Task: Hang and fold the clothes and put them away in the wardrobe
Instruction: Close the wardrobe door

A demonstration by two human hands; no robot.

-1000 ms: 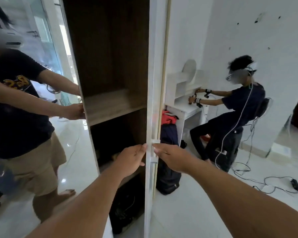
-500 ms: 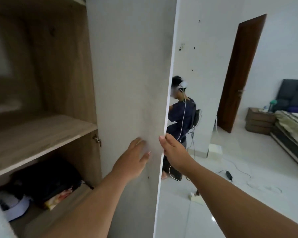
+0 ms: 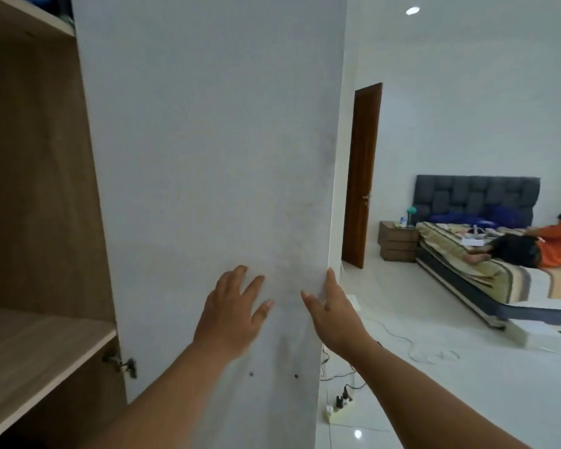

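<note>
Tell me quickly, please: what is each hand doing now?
Left hand: open, fingers spread flat against the wardrobe door.
Right hand: fingers straight, hooked round the door's free edge, thumb on its inner face.

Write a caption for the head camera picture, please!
Left hand flat on the open wardrobe door, right hand at its edge.
</note>
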